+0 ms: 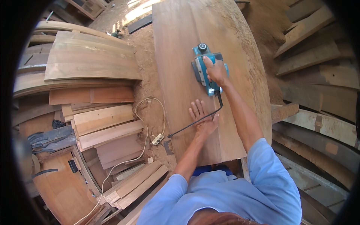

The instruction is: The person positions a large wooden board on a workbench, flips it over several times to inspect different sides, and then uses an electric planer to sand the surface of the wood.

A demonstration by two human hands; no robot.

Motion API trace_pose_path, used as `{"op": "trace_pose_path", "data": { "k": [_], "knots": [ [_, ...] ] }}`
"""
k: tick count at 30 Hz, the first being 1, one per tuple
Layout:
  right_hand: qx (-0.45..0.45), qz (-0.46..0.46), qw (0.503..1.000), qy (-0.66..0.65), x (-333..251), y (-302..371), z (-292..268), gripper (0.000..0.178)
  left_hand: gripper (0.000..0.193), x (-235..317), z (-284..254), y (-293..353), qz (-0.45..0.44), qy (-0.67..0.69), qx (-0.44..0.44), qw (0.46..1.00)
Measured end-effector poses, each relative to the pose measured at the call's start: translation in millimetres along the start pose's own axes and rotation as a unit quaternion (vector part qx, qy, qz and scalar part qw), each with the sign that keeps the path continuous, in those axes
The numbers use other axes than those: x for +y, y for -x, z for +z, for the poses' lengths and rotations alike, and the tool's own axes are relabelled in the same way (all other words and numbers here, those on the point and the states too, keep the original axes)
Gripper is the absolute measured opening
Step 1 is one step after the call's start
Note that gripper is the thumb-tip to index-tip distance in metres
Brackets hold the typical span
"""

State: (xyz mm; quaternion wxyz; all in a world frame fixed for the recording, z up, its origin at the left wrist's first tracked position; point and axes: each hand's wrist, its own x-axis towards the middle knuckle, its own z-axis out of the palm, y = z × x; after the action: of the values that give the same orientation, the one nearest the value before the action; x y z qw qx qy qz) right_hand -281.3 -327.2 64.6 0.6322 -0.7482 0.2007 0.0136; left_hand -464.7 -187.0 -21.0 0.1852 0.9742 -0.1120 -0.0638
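Best to press evenly on the planer (203,77), set on the board (176,45) at twelve o'clock from the flat, spread left hand (203,118), with the right hand (216,71) wrapped round it, steering clear of the cord (185,128) toward seven o'clock.

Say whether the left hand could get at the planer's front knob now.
Probably yes: the knob sits uncovered ahead of the right hand, though the black cord across the left hand might hinder it.
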Motion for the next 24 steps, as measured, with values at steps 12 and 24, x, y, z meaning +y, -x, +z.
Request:
{"op": "trace_pose_path", "data": {
  "k": [12,24],
  "knots": [
    [-0.001,0.018,1.000,-0.001,-51.6,-129.7,11.9,0.054,0.093,16.3,-16.6,-100.4,-0.067,-0.042,-0.027,0.997],
    [-0.019,-0.052,0.998,-0.030,-93.6,-273.6,30.8,0.057,0.087,22.7,-27.4,-112.3,-0.077,-0.040,-0.097,0.991]
  ]
}}
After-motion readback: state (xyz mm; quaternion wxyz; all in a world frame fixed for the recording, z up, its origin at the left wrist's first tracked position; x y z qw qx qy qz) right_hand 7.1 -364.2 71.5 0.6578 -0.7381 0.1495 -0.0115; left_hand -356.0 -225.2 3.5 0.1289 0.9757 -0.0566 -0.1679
